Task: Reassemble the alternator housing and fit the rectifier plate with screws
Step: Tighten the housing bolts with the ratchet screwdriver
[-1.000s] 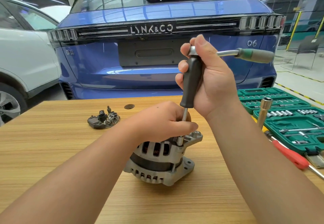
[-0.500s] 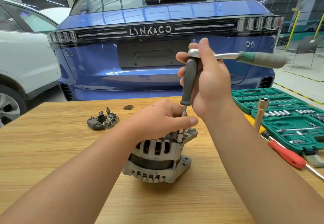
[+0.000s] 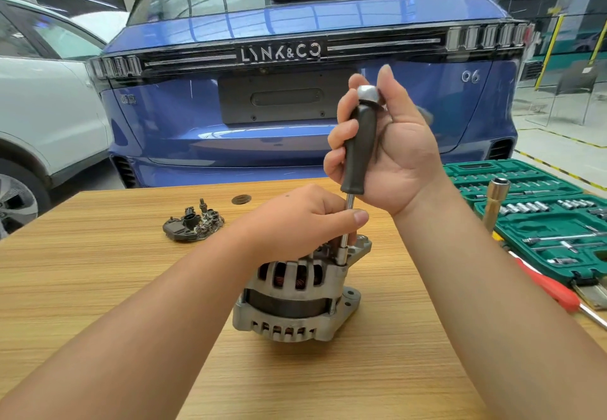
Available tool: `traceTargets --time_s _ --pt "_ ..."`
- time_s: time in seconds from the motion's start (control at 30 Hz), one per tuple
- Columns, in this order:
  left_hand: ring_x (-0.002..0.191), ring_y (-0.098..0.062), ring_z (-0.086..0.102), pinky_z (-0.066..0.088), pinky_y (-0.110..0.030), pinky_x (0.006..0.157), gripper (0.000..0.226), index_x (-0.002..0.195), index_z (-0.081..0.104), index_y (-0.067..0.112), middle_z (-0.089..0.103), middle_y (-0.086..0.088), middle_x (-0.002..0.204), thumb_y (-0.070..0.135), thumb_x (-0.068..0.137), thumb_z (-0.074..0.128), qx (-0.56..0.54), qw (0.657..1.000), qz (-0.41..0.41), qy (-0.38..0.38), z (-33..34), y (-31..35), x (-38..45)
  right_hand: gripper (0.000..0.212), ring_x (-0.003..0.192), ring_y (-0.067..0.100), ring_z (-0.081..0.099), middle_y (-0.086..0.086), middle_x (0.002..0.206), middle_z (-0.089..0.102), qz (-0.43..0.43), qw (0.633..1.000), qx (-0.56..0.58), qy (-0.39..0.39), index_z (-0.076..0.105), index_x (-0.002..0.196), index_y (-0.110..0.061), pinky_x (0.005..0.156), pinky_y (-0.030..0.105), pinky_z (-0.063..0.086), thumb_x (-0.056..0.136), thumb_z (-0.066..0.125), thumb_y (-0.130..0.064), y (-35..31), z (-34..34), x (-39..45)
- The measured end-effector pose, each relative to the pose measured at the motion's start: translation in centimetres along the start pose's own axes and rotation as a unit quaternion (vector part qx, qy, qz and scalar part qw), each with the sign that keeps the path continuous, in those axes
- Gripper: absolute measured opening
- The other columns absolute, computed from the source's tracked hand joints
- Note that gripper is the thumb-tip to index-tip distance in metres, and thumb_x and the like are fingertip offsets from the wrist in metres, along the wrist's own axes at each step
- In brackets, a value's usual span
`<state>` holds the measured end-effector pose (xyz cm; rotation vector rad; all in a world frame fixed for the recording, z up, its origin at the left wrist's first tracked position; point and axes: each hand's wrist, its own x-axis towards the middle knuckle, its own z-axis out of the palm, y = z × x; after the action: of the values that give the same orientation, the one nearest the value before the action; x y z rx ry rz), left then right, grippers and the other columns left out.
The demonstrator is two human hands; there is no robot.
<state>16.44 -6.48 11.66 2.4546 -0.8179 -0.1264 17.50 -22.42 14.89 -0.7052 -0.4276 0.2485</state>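
Observation:
The silver alternator housing [image 3: 295, 301] stands on the wooden table [image 3: 98, 272], copper windings showing through its slots. My left hand [image 3: 305, 219] rests on its top and pinches the steel shaft of a socket driver just above the housing's right edge. My right hand [image 3: 384, 147] grips the driver's black handle [image 3: 359, 153], which stands upright; a ratchet head sits on top, its handle hidden behind my hand. The dark rectifier plate [image 3: 192, 224] lies apart on the table, to the left and behind the housing.
A green socket set case [image 3: 542, 219] lies open at the right, with a brass-coloured socket tool [image 3: 494, 203] standing before it and a red-handled screwdriver [image 3: 551, 288] beside it. A small dark disc [image 3: 241, 199] lies near the table's far edge. A blue car is parked close behind.
The ratchet's green handle, sticking out to the right before, has swung round behind my right hand. My left hand has stayed on the shaft.

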Motion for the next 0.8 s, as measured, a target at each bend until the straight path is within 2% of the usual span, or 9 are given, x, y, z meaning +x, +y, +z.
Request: traceTargets --time_s 0.07,0.13,0.27,0.47,0.63,0.7,0.8 --pt "0.053 -0.002 0.048 0.039 -0.028 0.058 0.043 0.077 0.070 0.032 0.049 0.012 0.058 0.060 0.099 0.047 0.004 1.000 -0.002 0.004 0.0 0.1 0.1 0.015 0.062 0.007 0.059 -0.010 0.087 0.070 -0.061 0.997 -0.025 0.046 0.068 0.085 -0.029 0.062 0.026 0.037 0.090 0.062 -0.042 0.0 0.2 -0.1" --pt "0.058 -0.001 0.051 0.041 -0.029 0.061 0.042 0.078 0.070 0.033 0.053 0.012 0.063 0.061 0.099 0.046 0.001 1.000 0.004 0.004 -0.1 0.1 0.1 0.013 0.063 0.010 0.060 -0.008 0.092 0.072 -0.120 0.989 -0.055 0.064 0.063 0.090 -0.026 0.060 0.027 0.039 0.099 0.058 -0.034 0.1 0.4 -0.1" --pt "0.070 -0.004 0.059 0.046 -0.031 0.066 0.041 0.080 0.071 0.034 0.065 0.005 0.077 0.060 0.099 0.046 0.002 1.000 0.002 0.004 -0.1 0.1 0.0 0.011 0.063 0.013 0.063 -0.001 0.096 0.074 -0.207 0.966 -0.112 0.106 0.064 0.092 -0.020 0.055 0.027 0.045 0.101 0.060 -0.025 0.8 1.1 -0.2" --pt "0.075 0.005 0.059 0.041 -0.027 0.065 0.037 0.079 0.069 0.038 0.067 0.014 0.078 0.060 0.099 0.047 0.005 1.000 -0.004 0.010 -0.1 0.4 0.0 0.006 0.059 0.017 0.064 0.006 0.084 0.070 -0.344 0.886 -0.240 0.197 0.068 0.089 -0.013 0.059 0.026 0.053 0.093 0.071 -0.016 1.7 1.5 0.0" --pt "0.074 0.002 0.060 0.041 -0.027 0.063 0.038 0.076 0.069 0.038 0.067 0.013 0.080 0.059 0.099 0.048 -0.002 1.000 -0.004 0.014 -0.1 0.3 0.0 0.009 0.069 0.019 0.063 0.005 0.083 0.073 -0.341 0.866 -0.302 0.206 0.067 0.091 -0.016 0.062 0.026 0.054 0.098 0.067 -0.022 1.9 1.4 -0.2" --pt "0.074 -0.001 0.060 0.045 -0.030 0.065 0.039 0.075 0.070 0.037 0.067 0.009 0.081 0.060 0.099 0.048 -0.001 1.000 -0.006 0.016 -0.1 0.1 0.0 0.016 0.069 0.017 0.064 0.004 0.087 0.075 -0.283 0.898 -0.275 0.197 0.063 0.099 -0.015 0.062 0.026 0.054 0.102 0.058 -0.030 1.7 1.3 -0.2" --pt "0.070 -0.007 0.061 0.053 -0.033 0.072 0.033 0.083 0.070 0.044 0.068 0.000 0.080 0.064 0.097 0.048 0.003 1.000 -0.010 0.014 -0.2 -0.2 0.1 0.036 0.064 0.017 0.062 0.005 0.095 0.076 -0.150 0.964 -0.157 0.155 0.058 0.108 -0.014 0.057 0.027 0.051 0.108 0.039 -0.044 0.9 1.2 -0.3"
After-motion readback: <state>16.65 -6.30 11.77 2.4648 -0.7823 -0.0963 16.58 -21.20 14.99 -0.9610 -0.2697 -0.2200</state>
